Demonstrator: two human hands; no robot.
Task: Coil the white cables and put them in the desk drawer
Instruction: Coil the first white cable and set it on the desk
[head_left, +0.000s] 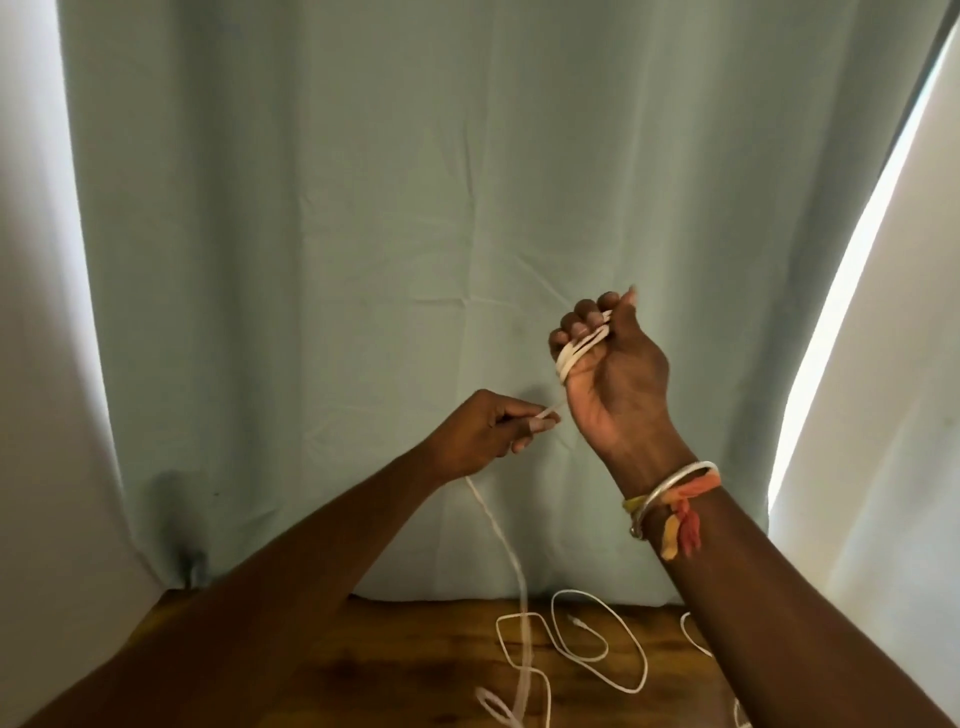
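Thin white cable (511, 551): partly coiled round curled right hand (618, 379); left hand (483, 431) pinches the strand. Loose loops (644, 662), possibly another cable, on near brown wooden desk (363, 665). Drawer unseen; stowing remains.

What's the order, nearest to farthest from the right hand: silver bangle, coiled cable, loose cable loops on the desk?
1. coiled cable: wound round the right hand's fingers, touching.
2. silver bangle: just below, on that wrist.
3. loose cable loops: lowest, lying on the desk.
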